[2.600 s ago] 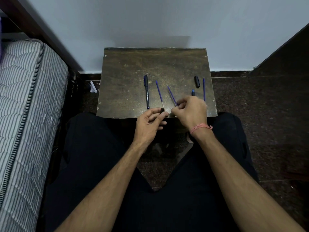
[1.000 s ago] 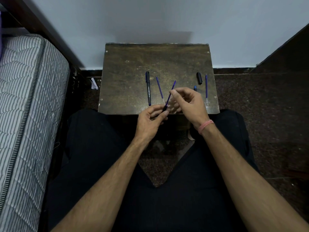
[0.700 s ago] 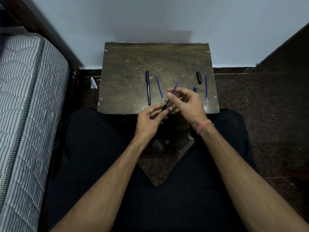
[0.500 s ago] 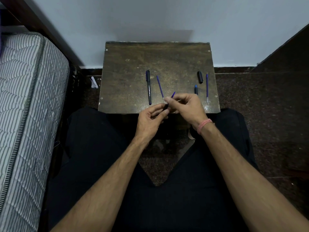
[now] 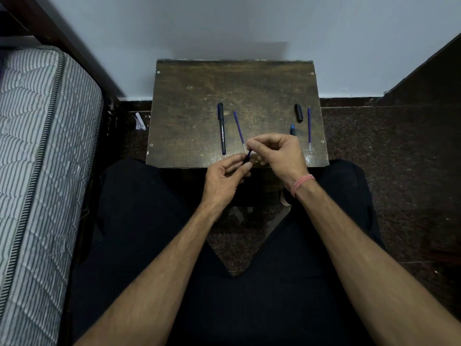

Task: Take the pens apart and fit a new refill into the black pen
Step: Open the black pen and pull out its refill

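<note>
My left hand (image 5: 224, 176) grips a black pen barrel (image 5: 246, 159) at the near edge of the small dark wooden table (image 5: 199, 126); most of the barrel is hidden in my fist. My right hand (image 5: 279, 152) pinches a blue refill (image 5: 249, 153) whose short visible end sticks out of the barrel's mouth. On the table lie a whole black pen (image 5: 221, 128), a loose blue refill (image 5: 239, 129), a black cap (image 5: 298, 112), a small blue piece (image 5: 292, 129) and another blue refill (image 5: 309, 128).
A striped mattress (image 5: 37, 171) runs along the left. A pale wall (image 5: 224, 26) stands just behind the table, and a dark panel (image 5: 429, 78) rises at the right. A white scrap (image 5: 139, 121) lies on the speckled dark floor (image 5: 386, 158). My legs frame the table's near edge.
My right hand lifted the refill off the table, set it at the barrel's mouth and pushed it in. Much less of the refill shows now. The left hand stayed put.
</note>
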Motion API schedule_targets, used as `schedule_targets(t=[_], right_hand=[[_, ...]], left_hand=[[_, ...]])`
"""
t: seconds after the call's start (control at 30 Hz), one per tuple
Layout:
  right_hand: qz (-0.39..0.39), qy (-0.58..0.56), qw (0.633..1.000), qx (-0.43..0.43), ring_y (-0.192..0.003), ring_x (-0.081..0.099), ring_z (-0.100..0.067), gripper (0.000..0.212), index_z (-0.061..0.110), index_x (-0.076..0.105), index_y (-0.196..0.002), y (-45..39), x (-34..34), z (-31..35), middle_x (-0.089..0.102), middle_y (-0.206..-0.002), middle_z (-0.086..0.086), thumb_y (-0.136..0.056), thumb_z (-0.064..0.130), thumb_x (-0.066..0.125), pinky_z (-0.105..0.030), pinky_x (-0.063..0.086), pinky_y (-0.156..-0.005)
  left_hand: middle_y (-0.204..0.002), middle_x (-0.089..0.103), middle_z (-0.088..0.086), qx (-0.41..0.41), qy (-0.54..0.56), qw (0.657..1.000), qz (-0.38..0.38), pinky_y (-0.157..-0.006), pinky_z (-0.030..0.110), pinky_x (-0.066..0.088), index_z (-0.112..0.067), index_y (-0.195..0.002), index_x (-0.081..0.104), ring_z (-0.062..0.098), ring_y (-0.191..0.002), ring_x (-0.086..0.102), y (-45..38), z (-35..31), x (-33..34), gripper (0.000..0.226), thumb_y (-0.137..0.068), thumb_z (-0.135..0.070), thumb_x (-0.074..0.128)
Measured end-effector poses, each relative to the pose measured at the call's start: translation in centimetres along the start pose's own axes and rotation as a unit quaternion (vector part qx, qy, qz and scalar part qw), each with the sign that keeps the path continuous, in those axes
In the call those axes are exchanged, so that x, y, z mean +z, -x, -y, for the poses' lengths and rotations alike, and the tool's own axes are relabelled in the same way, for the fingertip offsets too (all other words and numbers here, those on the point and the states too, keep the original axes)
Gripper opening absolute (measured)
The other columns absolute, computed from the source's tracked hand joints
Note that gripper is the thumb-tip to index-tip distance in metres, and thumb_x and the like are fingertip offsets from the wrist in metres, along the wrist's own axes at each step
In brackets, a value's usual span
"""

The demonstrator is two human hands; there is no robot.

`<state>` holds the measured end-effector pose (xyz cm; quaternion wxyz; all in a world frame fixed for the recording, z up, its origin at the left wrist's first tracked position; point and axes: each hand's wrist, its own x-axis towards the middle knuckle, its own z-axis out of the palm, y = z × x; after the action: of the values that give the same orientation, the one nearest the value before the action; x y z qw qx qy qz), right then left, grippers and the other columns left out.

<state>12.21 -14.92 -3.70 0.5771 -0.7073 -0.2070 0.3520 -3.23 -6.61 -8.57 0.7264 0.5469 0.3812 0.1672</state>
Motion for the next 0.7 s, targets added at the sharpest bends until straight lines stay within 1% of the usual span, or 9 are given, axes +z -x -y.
schedule_targets(t=[0.07, 0.13, 0.27, 0.3, 0.37, 0.4, 0.47, 0.57, 0.7], right_hand=[[-0.006, -0.011, 1.000, 0.008, -0.060, 0.071, -0.002, 0.019, 0.000, 0.084, -0.099, 0.0, 0.1, 0.0, 0.081, -0.077, 0.000, -0.089, 0.016, 0.091, -0.016, 0.055, -0.058], [-0.014, -0.008, 1.000, 0.011, -0.059, 0.072, -0.001, 0.023, 0.000, 0.084, -0.097, 0.1, 0.1, 0.2, 0.081, -0.075, 0.000, -0.086, 0.018, 0.093, -0.014, 0.055, -0.056], [-0.063, -0.007, 0.998, -0.022, -0.063, 0.074, -0.002, 0.021, 0.012, 0.086, -0.103, 0.1, -0.5, 0.9, 0.084, -0.091, -0.004, -0.092, 0.029, 0.089, -0.018, 0.056, -0.053], [-0.099, 0.027, 0.994, -0.046, -0.068, 0.075, -0.002, 0.019, 0.016, 0.086, -0.105, 0.1, -1.0, 1.0, 0.084, -0.094, 0.000, -0.095, 0.032, 0.087, -0.020, 0.058, -0.055], [-0.184, 0.188, 0.960, -0.093, -0.081, 0.077, -0.001, 0.014, 0.024, 0.086, -0.109, 0.1, -2.5, 1.1, 0.083, -0.103, 0.011, -0.098, 0.033, 0.082, -0.023, 0.063, -0.077], [-0.212, 0.268, 0.934, -0.103, -0.086, 0.076, -0.004, 0.016, 0.025, 0.086, -0.113, 0.2, -3.2, 1.1, 0.081, -0.110, 0.013, -0.100, 0.031, 0.080, -0.027, 0.063, -0.089], [-0.236, 0.366, 0.895, -0.093, -0.096, 0.076, -0.015, 0.023, 0.027, 0.083, -0.123, 0.4, -4.3, 1.0, 0.077, -0.122, 0.009, -0.102, 0.029, 0.075, -0.036, 0.060, -0.102], [-0.228, 0.415, 0.877, -0.083, -0.111, 0.073, -0.023, 0.026, 0.026, 0.081, -0.126, 0.3, -4.7, 1.1, 0.075, -0.128, 0.003, -0.102, 0.027, 0.071, -0.040, 0.058, -0.103], [-0.221, 0.463, 0.854, -0.084, -0.108, 0.074, -0.029, 0.021, 0.025, 0.084, -0.119, 0.1, -4.1, 1.0, 0.077, -0.122, 0.000, -0.101, 0.029, 0.074, -0.043, 0.059, -0.096]], left_hand=[[-0.117, 0.088, -0.003, -0.002, 0.002, 1.000, 0.002, -0.089, 0.027, 0.066, -0.030, -0.130, 0.080, 0.014, -0.098, 0.083, 0.1, 0.1, 0.0, 0.029, -0.104, -0.020, 0.082], [-0.117, 0.088, -0.003, 0.001, -0.003, 1.000, 0.002, -0.087, 0.024, 0.066, -0.026, -0.134, 0.080, 0.012, -0.097, 0.083, 0.2, 0.0, 0.0, 0.030, -0.104, -0.019, 0.082], [-0.118, 0.088, 0.000, -0.008, 0.003, 1.000, -0.005, -0.086, 0.023, 0.065, -0.016, -0.139, 0.078, 0.013, -0.097, 0.081, 0.1, -0.4, 0.0, 0.034, -0.105, -0.021, 0.081], [-0.119, 0.088, 0.000, -0.011, 0.007, 1.000, -0.005, -0.086, 0.023, 0.065, -0.014, -0.139, 0.078, 0.013, -0.098, 0.080, 0.1, -0.5, 0.0, 0.035, -0.104, -0.023, 0.081], [-0.120, 0.088, 0.000, -0.011, 0.007, 1.000, -0.003, -0.086, 0.022, 0.065, -0.014, -0.137, 0.079, 0.013, -0.098, 0.080, 0.1, -0.6, 0.1, 0.036, -0.104, -0.025, 0.082], [-0.119, 0.088, -0.001, -0.011, 0.007, 1.000, -0.002, -0.085, 0.022, 0.065, -0.014, -0.137, 0.079, 0.013, -0.098, 0.080, 0.1, -0.6, 0.1, 0.035, -0.103, -0.025, 0.082], [-0.119, 0.088, -0.001, -0.011, 0.009, 1.000, -0.002, -0.086, 0.021, 0.065, -0.014, -0.137, 0.079, 0.012, -0.098, 0.080, 0.2, -0.6, 0.1, 0.035, -0.103, -0.024, 0.082], [-0.119, 0.088, -0.002, -0.012, 0.008, 1.000, -0.004, -0.086, 0.021, 0.065, -0.014, -0.137, 0.078, 0.012, -0.099, 0.081, 0.2, -0.8, 0.1, 0.036, -0.103, -0.024, 0.082], [-0.118, 0.088, -0.001, -0.013, 0.011, 1.000, -0.003, -0.085, 0.022, 0.065, -0.014, -0.136, 0.079, 0.012, -0.098, 0.080, 0.3, -0.9, 0.1, 0.035, -0.103, -0.024, 0.083]])
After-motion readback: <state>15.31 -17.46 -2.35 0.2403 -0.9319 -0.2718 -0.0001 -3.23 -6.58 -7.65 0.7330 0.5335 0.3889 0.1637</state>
